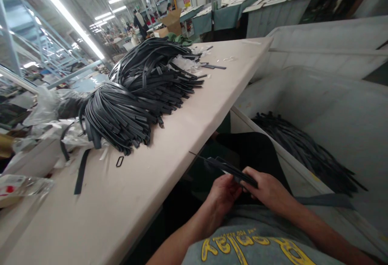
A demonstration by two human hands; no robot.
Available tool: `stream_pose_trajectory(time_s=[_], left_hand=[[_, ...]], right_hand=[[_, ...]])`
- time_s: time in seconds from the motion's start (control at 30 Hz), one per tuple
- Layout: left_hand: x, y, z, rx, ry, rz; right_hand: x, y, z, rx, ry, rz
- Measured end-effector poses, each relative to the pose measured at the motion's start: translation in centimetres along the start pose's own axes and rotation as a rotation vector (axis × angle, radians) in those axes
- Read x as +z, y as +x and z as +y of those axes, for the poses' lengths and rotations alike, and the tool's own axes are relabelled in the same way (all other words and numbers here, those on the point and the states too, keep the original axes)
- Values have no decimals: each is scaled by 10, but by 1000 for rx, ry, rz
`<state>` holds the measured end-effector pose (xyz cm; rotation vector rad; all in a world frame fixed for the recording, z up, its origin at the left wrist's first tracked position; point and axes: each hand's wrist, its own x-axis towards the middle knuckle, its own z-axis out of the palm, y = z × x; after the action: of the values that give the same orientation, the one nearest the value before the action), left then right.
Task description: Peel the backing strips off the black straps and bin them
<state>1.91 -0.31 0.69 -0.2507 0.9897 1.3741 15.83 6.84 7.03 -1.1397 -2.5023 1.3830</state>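
Above my lap, just off the table's edge, both hands hold a dark strap (233,170) that looks folded or layered. A thin dark end of it points up and left toward the table. My right hand (266,188) is closed around its near end, the thumb lying on top. Close beside it, my left hand (222,194) pinches the strap from below, with the fingertips partly hidden. A large pile of black straps (117,113) lies across the table, and a small black rectangular ring (119,161) and one short loose strap (81,174) lie nearer to me.
The pale table (142,204) runs diagonally, its edge close to my left arm. On my right stands a large whitish bin (318,91) with a bundle of dark straps (306,151) inside. Clear plastic bags (45,107) lie at the table's left side. A person (140,23) stands far back.
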Motion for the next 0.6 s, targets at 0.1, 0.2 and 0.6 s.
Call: stream_pose_trajectory(time_s=[0.1, 0.2, 0.6], left_hand=[[-2, 4, 5, 63, -28, 55], [-10, 13, 16, 87, -47, 123], [0, -7, -3, -10, 92, -46]], right_hand=[[-4, 3, 0, -26, 55, -39], [-17, -17, 9, -69, 33, -54], [6, 22, 12, -71, 122, 133]])
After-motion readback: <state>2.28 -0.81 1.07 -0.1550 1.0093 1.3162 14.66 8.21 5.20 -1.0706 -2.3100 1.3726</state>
